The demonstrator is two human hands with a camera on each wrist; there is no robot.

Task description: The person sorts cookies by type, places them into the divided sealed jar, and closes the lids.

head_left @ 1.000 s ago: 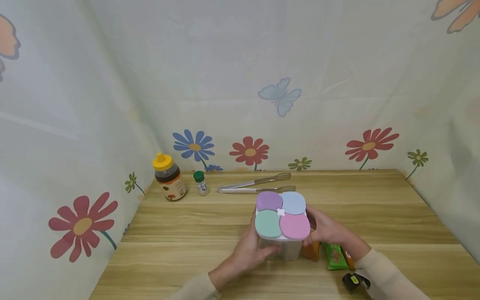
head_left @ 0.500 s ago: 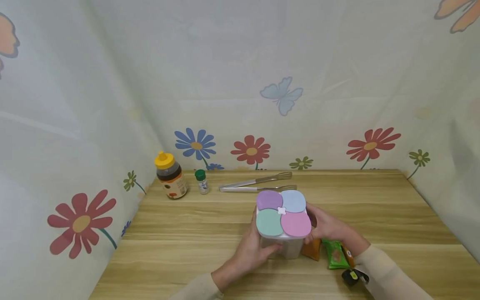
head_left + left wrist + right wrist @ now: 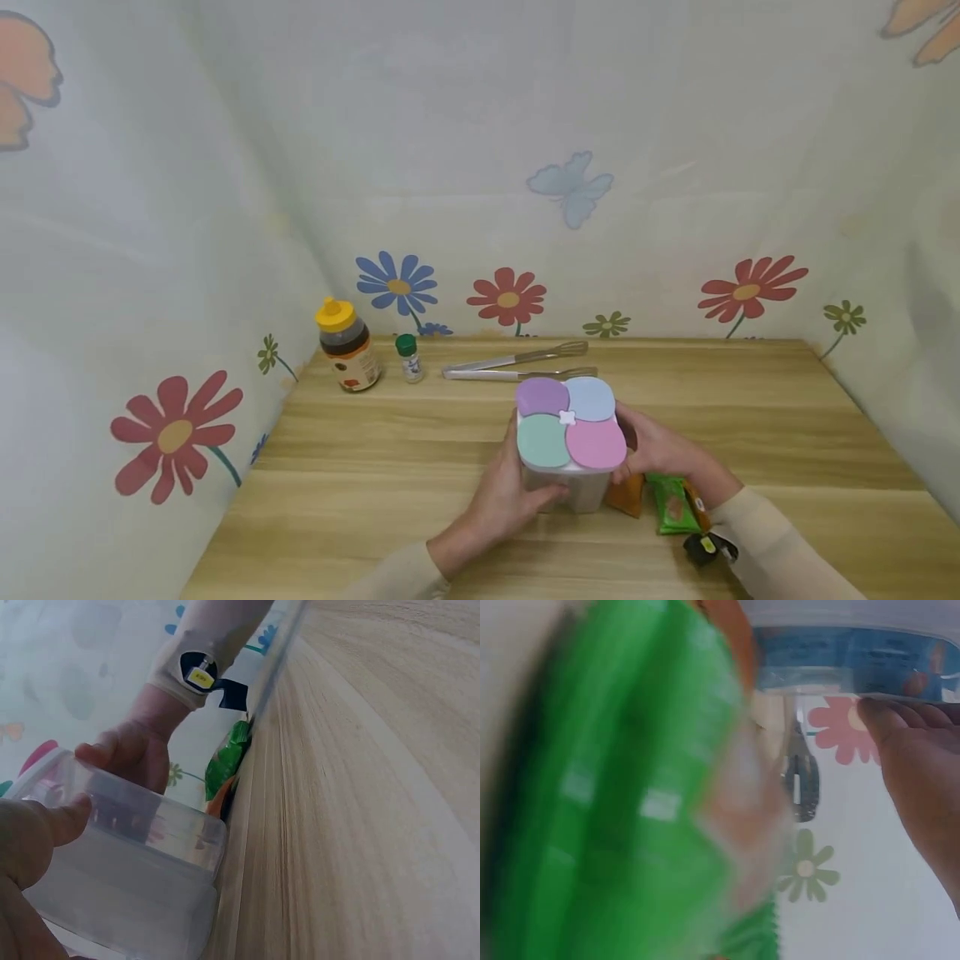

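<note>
The left hand and right hand grip the box from opposite sides. It is upright between them, lid uppermost.

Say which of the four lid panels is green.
The near-left panel of the container, with the purple panel behind it, pink panel to its right and blue panel diagonally opposite.

Wide room to pass over the wooden table, left of the left hand and at the far right. Blocked in the middle by the petal-topped box. By the right hand, in the way: green packet, orange packet. Further back: tongs, green-capped shaker, yellow-capped bottle.
</note>
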